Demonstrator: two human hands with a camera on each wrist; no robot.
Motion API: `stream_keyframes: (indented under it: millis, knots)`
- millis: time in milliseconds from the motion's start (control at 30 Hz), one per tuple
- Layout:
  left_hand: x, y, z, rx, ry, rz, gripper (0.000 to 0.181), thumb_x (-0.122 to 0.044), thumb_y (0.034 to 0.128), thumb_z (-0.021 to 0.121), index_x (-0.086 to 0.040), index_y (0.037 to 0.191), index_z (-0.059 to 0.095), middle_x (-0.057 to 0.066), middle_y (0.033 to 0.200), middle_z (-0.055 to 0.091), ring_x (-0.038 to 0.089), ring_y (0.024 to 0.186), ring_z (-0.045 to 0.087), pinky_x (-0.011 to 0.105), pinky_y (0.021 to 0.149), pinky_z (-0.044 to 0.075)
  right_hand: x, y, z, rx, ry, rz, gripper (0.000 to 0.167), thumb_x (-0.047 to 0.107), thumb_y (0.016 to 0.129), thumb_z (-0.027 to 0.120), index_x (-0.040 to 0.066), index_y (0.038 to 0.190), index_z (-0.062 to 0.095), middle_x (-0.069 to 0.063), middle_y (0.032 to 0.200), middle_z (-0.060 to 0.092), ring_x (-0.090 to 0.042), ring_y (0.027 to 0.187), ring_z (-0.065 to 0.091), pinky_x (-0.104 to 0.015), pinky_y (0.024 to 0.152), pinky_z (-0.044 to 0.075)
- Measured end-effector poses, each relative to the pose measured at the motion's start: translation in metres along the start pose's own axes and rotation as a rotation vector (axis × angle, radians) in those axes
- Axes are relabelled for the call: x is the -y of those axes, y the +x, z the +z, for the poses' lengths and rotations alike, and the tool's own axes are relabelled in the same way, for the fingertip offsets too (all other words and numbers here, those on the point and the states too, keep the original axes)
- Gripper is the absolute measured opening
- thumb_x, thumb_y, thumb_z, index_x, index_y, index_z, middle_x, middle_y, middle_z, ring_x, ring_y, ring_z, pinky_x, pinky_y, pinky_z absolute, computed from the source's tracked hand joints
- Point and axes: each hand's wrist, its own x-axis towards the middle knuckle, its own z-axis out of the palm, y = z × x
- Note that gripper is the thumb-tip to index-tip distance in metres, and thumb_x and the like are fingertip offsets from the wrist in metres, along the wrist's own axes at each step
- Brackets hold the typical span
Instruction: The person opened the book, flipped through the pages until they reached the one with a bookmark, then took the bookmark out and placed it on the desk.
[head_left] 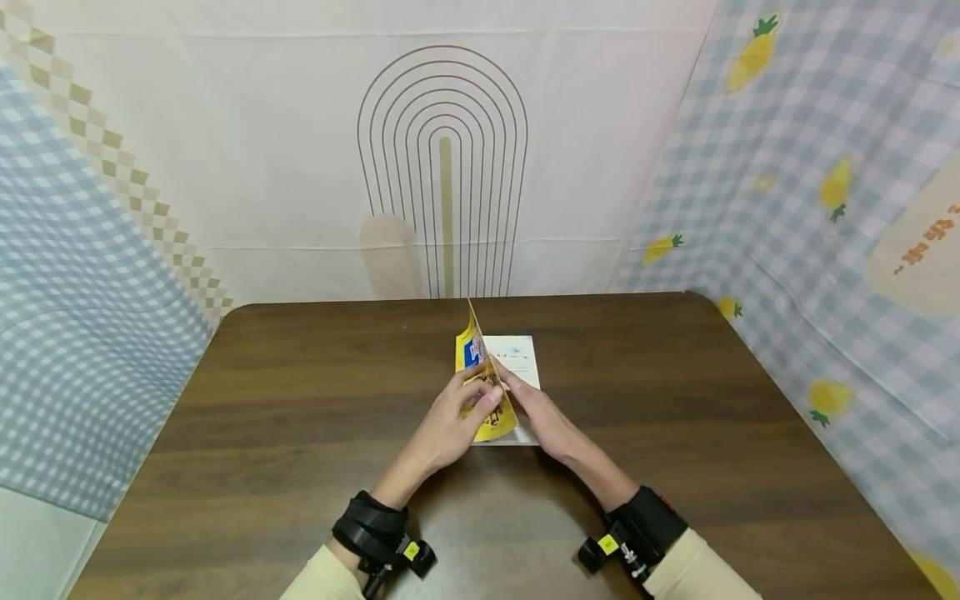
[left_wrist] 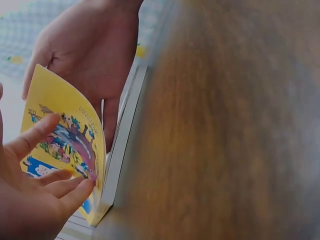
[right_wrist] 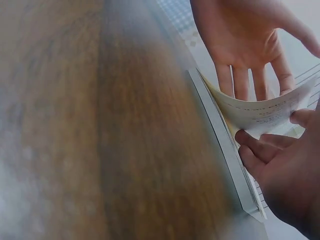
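Note:
A book with a yellow cover point(head_left: 491, 425) lies on the table, its cover raised and bowed upright. A coloured cartoon picture and a blue patch show on the outside of the cover in the left wrist view. My left hand point(head_left: 447, 421) touches that outer side with extended fingers. On the inner side, my right hand point(head_left: 546, 419) reaches in from the right, its fingers against the inside of the cover. Printed lines mark the whitish inner face point(right_wrist: 255, 112). A white page point(head_left: 519, 350) shows to the right of the cover, partly hidden by my right hand.
The book rests on a brown wooden table point(head_left: 300, 375) with rounded far corners. A white cloth with arched lines point(head_left: 600, 150) hangs behind it. Blue checked cloths point(head_left: 90, 275) hang at both sides. Black wrist cameras point(head_left: 372, 533) are strapped to both wrists.

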Motion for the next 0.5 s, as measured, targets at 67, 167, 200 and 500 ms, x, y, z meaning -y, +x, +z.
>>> stream_keyframes:
  millis: [67,167,200,500]
  knots:
    - [0.001,0.002,0.001,-0.026,-0.011,0.02,0.048,-0.049,0.1114,0.049,-0.009,0.11,0.075,0.014,0.164,0.041,0.039,0.143,0.05,0.056,0.113,0.044,0.0,0.0,0.0,-0.007,-0.031,-0.008,0.055,0.046,0.117,0.024,0.03,0.169,0.026,0.0,0.173,0.026,-0.029,0.157,0.026,-0.061,0.123,0.024]
    - [0.003,0.003,0.002,-0.075,-0.007,0.047,0.053,-0.045,0.1137,0.045,-0.004,0.12,0.077,0.017,0.161,0.046,0.039,0.142,0.052,0.055,0.111,0.047,0.001,0.0,0.002,-0.004,-0.103,-0.033,0.053,0.043,0.117,0.031,0.032,0.169,0.026,0.004,0.173,0.027,-0.026,0.158,0.026,-0.062,0.123,0.025]
    - [0.003,0.002,0.003,-0.089,0.0,0.047,0.054,-0.045,0.1141,0.044,-0.004,0.124,0.076,0.016,0.16,0.048,0.038,0.141,0.053,0.054,0.11,0.048,0.001,0.0,0.003,-0.001,-0.132,-0.042,0.053,0.042,0.117,0.033,0.033,0.169,0.026,0.005,0.173,0.027,-0.025,0.157,0.026,-0.061,0.123,0.026]
    - [0.01,0.004,0.007,-0.155,-0.033,-0.031,0.056,-0.053,0.1118,0.046,-0.009,0.107,0.081,0.014,0.15,0.056,0.032,0.125,0.062,0.051,0.101,0.052,0.001,-0.003,0.012,0.009,-0.313,-0.157,0.055,0.036,0.116,0.041,0.03,0.169,0.028,0.006,0.173,0.028,-0.019,0.157,0.027,-0.057,0.121,0.031]
